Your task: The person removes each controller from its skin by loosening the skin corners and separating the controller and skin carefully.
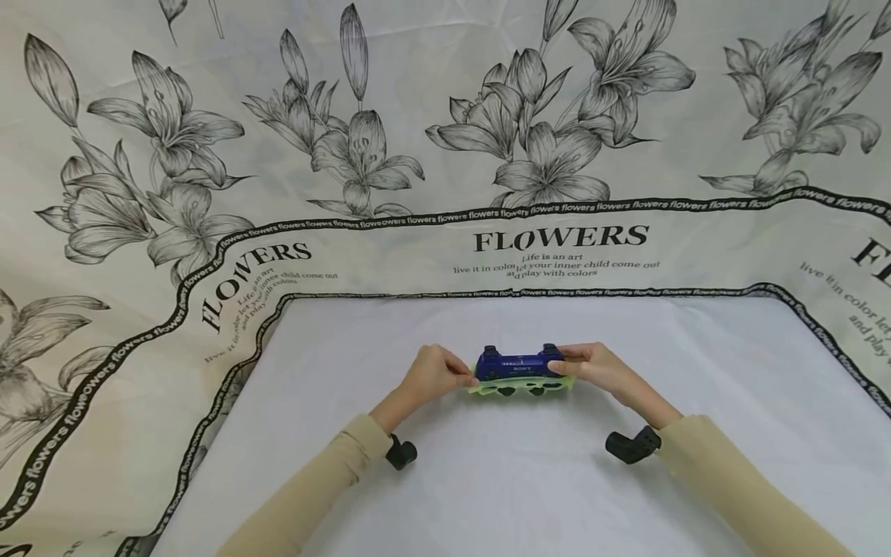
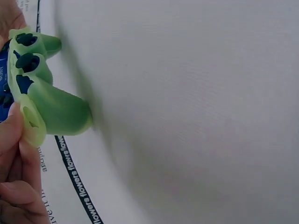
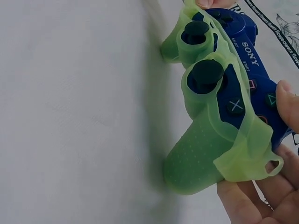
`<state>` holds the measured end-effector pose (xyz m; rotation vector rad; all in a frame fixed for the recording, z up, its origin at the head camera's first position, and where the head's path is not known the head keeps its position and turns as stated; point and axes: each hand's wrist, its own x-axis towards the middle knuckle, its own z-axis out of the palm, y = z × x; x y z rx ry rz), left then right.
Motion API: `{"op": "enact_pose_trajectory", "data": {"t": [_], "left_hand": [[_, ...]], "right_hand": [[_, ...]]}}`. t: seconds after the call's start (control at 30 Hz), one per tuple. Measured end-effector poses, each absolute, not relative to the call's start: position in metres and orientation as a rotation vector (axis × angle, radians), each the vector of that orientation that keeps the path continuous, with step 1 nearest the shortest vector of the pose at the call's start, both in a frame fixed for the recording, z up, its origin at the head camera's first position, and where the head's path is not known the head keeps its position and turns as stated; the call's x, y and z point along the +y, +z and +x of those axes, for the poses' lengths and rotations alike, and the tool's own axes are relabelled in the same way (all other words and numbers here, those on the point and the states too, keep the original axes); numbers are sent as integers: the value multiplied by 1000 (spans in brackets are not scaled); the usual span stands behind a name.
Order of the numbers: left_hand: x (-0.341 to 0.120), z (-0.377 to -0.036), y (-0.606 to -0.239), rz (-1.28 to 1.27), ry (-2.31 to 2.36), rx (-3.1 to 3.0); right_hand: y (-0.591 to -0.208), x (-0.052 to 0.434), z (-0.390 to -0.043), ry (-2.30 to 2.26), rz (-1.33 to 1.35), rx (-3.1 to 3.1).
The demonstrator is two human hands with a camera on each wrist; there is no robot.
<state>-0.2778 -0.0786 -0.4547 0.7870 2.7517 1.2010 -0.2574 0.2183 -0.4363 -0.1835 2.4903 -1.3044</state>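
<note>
A blue Sony game controller [image 1: 511,365] is partly covered by a pale green silicone sleeve [image 3: 198,144]. The sleeve wraps the grips and thumbsticks, while the shoulder side and part of the button face stay bare. My left hand [image 1: 437,371] pinches the sleeve's loose edge at the controller's left end, thumb against fingers, as the left wrist view shows. With my right hand [image 1: 592,371] I grip the controller's right end, thumb on the face near the triangle button and fingers behind. A slack looped flap of the sleeve hangs beside the right fingers.
White cloth [image 1: 445,480] covers the table under the hands. Behind and to the sides, a fabric backdrop [image 1: 390,259] printed with flowers and lettering rises from the table's edges. Dark wrist cameras [image 1: 632,445] jut inward from both beige sleeves.
</note>
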Motion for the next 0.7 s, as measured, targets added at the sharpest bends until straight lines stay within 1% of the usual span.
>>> {"op": "enact_pose_trajectory", "data": {"t": [0.2,0.47,0.7], "left_hand": [[-72,-279,-452,598,1341,2778],[-60,-278,-453,468,1511,2734],[-59,-269,-447,405,1458,2863]], "right_hand": [[-433,216,-257,-1283,-184,2523],[-431,219,-257,-1278,-133,2505],[-431,217,-259,-1275,-121,2479]]}}
